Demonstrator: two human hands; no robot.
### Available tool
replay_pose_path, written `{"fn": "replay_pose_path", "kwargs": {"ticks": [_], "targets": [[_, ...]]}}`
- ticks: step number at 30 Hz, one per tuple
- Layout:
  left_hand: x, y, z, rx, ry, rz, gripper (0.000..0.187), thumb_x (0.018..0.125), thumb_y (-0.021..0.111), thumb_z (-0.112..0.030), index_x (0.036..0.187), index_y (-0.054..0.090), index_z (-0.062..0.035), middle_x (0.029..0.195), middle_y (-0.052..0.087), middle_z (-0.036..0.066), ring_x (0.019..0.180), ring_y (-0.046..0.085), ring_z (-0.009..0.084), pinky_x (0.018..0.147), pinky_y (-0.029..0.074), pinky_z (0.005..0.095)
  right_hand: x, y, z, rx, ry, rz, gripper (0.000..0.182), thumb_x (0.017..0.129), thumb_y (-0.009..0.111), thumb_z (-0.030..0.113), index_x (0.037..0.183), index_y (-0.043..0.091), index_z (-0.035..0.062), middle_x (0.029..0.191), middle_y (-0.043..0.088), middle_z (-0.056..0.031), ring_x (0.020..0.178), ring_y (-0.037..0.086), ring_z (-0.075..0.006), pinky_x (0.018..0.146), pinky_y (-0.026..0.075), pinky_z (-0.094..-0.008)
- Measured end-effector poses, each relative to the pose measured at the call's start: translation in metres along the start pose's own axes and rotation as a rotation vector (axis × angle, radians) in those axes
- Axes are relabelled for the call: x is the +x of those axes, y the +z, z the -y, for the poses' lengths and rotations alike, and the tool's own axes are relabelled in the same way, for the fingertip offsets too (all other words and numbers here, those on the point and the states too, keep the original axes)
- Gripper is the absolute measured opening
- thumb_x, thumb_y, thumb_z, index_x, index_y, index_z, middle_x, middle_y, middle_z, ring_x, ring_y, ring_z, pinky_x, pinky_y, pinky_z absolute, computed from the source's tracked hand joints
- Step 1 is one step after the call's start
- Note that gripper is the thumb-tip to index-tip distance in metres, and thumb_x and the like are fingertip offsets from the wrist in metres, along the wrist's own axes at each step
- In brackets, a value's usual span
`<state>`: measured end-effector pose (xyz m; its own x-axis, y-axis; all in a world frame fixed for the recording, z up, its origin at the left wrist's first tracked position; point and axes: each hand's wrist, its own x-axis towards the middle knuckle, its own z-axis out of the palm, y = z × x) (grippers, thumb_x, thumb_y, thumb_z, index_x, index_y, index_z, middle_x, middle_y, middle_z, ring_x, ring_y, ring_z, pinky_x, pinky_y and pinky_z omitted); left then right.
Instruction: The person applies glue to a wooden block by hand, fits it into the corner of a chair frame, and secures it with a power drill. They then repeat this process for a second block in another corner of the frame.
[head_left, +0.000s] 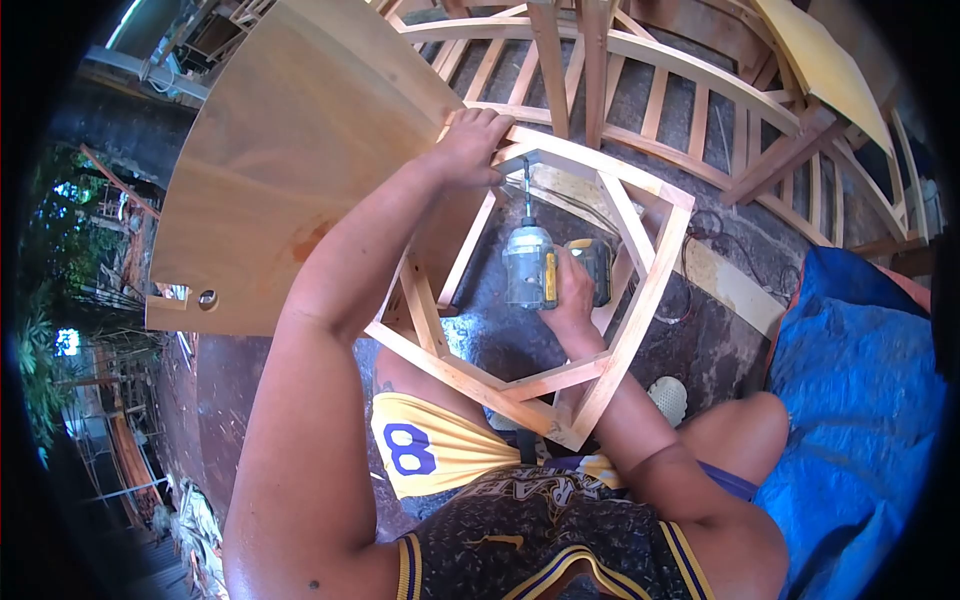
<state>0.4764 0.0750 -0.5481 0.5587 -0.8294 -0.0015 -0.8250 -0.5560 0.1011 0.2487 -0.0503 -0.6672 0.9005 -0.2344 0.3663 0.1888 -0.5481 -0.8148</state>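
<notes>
Right hand point(572, 295) grips a grey-yellow drill point(530, 265); left hand point(470, 145) clasps the pale wooden frame point(640, 300).

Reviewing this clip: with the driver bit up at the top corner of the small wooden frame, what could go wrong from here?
1. The left hand grips the wooden frame right beside the bit of the power driver; a slip could likely send the bit into the fingers.
2. The right hand runs the driver inside the frame, which seems propped on the lap rather than clamped, so it may twist.
3. The plywood panel leans close and might shift.
</notes>
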Motion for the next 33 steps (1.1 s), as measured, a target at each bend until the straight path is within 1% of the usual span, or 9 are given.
{"fn": "replay_pose_path", "kwargs": {"ticks": [3,9,11,21,25,27,28,31,33], "targets": [[-0.001,0.001,0.000,0.004,0.014,-0.045,0.081,0.059,0.078,-0.024,0.129,0.043,-0.0011,0.117,0.050,0.021,0.117,0.044,0.0379,0.105,0.029,0.0465,0.000,-0.004,0.004,-0.014,0.013,0.008,0.047,0.071,0.071,0.016,0.111,0.054,-0.0009,0.094,0.061,-0.0192,0.089,0.060,-0.0391,0.078,0.047,-0.0451],[-0.001,0.001,0.001,-0.006,0.002,-0.035,0.080,0.060,0.077,-0.023,0.129,0.043,-0.0008,0.119,0.050,0.021,0.117,0.044,0.0378,0.104,0.029,0.0464,0.003,-0.001,0.000,-0.027,-0.020,-0.016,0.049,0.073,0.070,0.015,0.115,0.053,-0.0010,0.096,0.061,-0.0204,0.090,0.060,-0.0401,0.079,0.047,-0.0459],[-0.001,0.001,0.000,-0.017,0.007,-0.028,0.081,0.060,0.077,-0.023,0.130,0.043,-0.0009,0.119,0.050,0.021,0.118,0.044,0.0377,0.104,0.029,0.0464,0.000,0.002,0.000,0.042,0.005,-0.019,0.049,0.074,0.070,0.014,0.117,0.052,-0.0007,0.096,0.061,-0.0212,0.090,0.060,-0.0407,0.079,0.047,-0.0463],[-0.001,0.003,0.003,0.009,0.013,-0.038,0.082,0.060,0.077,-0.025,0.130,0.042,-0.0020,0.120,0.050,0.021,0.118,0.044,0.0374,0.105,0.029,0.0460,-0.002,-0.001,0.006,0.088,0.053,-0.032,0.054,0.073,0.071,0.015,0.120,0.051,-0.0018,0.101,0.061,-0.0233,0.094,0.060,-0.0415,0.082,0.047,-0.0462],[-0.001,0.004,0.002,0.014,0.012,-0.024,0.082,0.060,0.078,-0.026,0.130,0.042,-0.0022,0.120,0.050,0.021,0.118,0.044,0.0380,0.105,0.030,0.0460,0.000,-0.004,0.006,0.079,0.034,-0.027,0.053,0.072,0.072,0.015,0.118,0.052,-0.0013,0.100,0.062,-0.0222,0.094,0.060,-0.0409,0.081,0.047,-0.0461],[0.000,0.003,0.000,-0.012,-0.035,-0.028,0.079,0.058,0.076,-0.020,0.129,0.045,-0.0043,0.119,0.051,0.020,0.118,0.044,0.0381,0.106,0.030,0.0449,0.003,-0.007,0.005,0.094,0.033,-0.020,0.052,0.072,0.072,0.015,0.117,0.053,-0.0010,0.099,0.061,-0.0214,0.093,0.060,-0.0405,0.080,0.047,-0.0460],[0.000,0.003,-0.001,-0.011,-0.034,-0.028,0.079,0.058,0.076,-0.020,0.129,0.045,-0.0043,0.119,0.051,0.020,0.118,0.044,0.0381,0.106,0.030,0.0449,0.003,-0.007,0.005,0.077,0.035,0.006,0.050,0.071,0.072,0.016,0.115,0.053,-0.0004,0.098,0.061,-0.0206,0.092,0.060,-0.0401,0.079,0.047,-0.0460],[0.000,0.002,-0.001,0.002,-0.028,-0.021,0.078,0.059,0.074,-0.021,0.129,0.045,-0.0038,0.119,0.051,0.020,0.119,0.044,0.0381,0.106,0.030,0.0451,0.003,-0.004,-0.001,0.039,0.021,0.012,0.048,0.070,0.073,0.016,0.111,0.054,0.0007,0.095,0.060,-0.0193,0.090,0.060,-0.0395,0.078,0.046,-0.0459],[0.000,0.001,0.000,0.017,-0.015,-0.007,0.083,0.060,0.079,-0.026,0.131,0.041,-0.0023,0.120,0.049,0.021,0.117,0.043,0.0384,0.104,0.030,0.0460,0.002,-0.003,-0.003,0.015,0.001,-0.004,0.047,0.070,0.073,0.016,0.110,0.054,0.0012,0.094,0.060,-0.0188,0.089,0.059,-0.0393,0.077,0.046,-0.0458]]}}
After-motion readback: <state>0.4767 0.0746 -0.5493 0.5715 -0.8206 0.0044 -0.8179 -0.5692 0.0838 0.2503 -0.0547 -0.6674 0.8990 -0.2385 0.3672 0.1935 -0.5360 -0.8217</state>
